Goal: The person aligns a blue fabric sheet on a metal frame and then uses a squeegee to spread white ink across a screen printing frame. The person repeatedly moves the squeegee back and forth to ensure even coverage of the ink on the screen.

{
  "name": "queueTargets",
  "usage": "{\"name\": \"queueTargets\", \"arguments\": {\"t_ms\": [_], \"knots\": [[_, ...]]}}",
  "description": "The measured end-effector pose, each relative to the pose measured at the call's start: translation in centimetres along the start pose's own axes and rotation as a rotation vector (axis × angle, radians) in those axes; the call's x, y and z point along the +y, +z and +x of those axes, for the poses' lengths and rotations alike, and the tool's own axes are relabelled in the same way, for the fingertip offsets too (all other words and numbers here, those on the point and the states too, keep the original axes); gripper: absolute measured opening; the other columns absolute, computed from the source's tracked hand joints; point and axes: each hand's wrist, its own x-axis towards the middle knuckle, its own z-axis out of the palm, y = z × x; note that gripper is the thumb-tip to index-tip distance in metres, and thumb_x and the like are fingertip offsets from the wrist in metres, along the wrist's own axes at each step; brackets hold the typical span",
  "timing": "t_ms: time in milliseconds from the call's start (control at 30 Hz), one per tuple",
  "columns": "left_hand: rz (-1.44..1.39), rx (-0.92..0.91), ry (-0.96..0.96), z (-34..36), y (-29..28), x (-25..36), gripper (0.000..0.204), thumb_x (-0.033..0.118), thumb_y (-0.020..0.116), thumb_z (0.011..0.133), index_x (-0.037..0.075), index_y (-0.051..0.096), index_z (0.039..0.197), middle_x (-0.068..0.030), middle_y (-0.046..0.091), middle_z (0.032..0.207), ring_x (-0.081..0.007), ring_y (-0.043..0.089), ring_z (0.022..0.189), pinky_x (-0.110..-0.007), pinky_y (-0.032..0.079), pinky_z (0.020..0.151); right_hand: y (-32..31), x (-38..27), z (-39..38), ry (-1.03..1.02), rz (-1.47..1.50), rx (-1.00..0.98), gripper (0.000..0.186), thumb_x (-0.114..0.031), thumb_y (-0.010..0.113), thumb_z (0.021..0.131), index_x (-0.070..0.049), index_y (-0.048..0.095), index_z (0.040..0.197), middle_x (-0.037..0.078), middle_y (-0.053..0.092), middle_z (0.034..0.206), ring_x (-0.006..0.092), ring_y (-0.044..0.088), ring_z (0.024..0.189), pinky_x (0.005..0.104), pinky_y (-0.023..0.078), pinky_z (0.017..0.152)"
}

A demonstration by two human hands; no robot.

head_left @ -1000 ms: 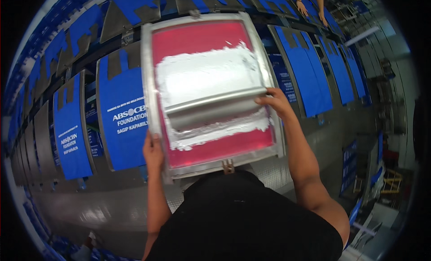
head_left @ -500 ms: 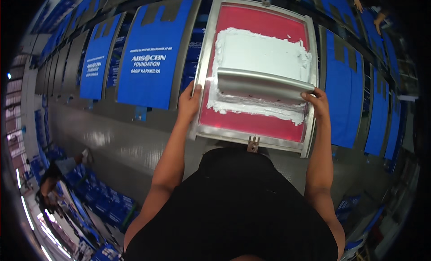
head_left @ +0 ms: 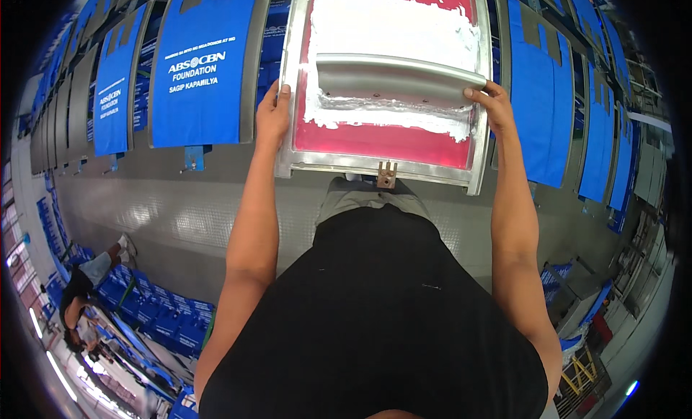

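Watching remotely, I'm seeing the right hand (head_left: 494, 108) pinching the right end of a metal blade (head_left: 400, 79) between thumb and fingers. The left hand (head_left: 273, 116) is gripping the left rail of a metal frame (head_left: 339, 159). The blade is lying crosswise inside the frame, in front of the torso. The frame is holding a red screen (head_left: 382, 143), with white paste (head_left: 389, 26) sitting on both sides of the blade. Beyond, blue cloths (head_left: 202, 113) are lying on dark boards (head_left: 250, 80).

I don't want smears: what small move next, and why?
Probably steady the frame before moving the squeegee: the left hand holds the frame's left side, the right hand is at the squeegee's right end, and white paste lies above and below it.
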Motion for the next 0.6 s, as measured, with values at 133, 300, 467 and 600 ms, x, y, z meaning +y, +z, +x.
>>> {"name": "queueTargets", "arguments": {"t_ms": [133,300,467,600], "knots": [[0.022,0.065,0.075,1.0,0.4,-2.0,0.057,0.038,0.056,0.097,-0.001,0.047,0.137,-0.0173,0.059,0.127,-0.0205,0.056,0.114,-0.029,0.041,0.098,-1.4,1.2,1.0,-0.014,-0.149,0.023,0.039,-0.017,0.082,0.069,0.001,0.07,0.102,0.006,0.068,0.092,0.0134,0.06,0.087,0.0281,0.045,0.079],[-0.041,0.051,0.058,0.8,-0.2,-1.7,0.057,0.039,0.055,0.097,-0.001,0.048,0.137,-0.0176,0.058,0.129,-0.0209,0.054,0.117,-0.03,0.04,0.099,-0.3,0.7,0.1,-0.089,-0.059,-0.02,0.044,-0.02,0.082,0.071,0.001,0.069,0.108,0.008,0.068,0.098,0.0168,0.061,0.091,0.0287,0.046,0.085],[0.018,0.04,0.091,1.1,-0.1,-1.3,0.057,0.041,0.054,0.097,-0.001,0.049,0.136,-0.0184,0.057,0.129,-0.0215,0.054,0.117,-0.031,0.04,0.1,-0.5,1.0,0.0,-0.081,-0.063,0.011,0.045,-0.018,0.083,0.07,0.001,0.069,0.109,0.008,0.069,0.098,0.0164,0.062,0.092,0.0294,0.047,0.086],[-0.003,0.047,0.073,0.7,-0.1,-1.2,0.057,0.04,0.053,0.098,-0.001,0.049,0.136,-0.0192,0.056,0.131,-0.0219,0.054,0.118,-0.031,0.039,0.1,-0.7,1.1,-0.1,-0.081,-0.085,0.015,0.045,-0.019,0.082,0.069,0.001,0.069,0.107,0.007,0.069,0.096,0.0156,0.062,0.089,0.0286,0.047,0.083]]}}
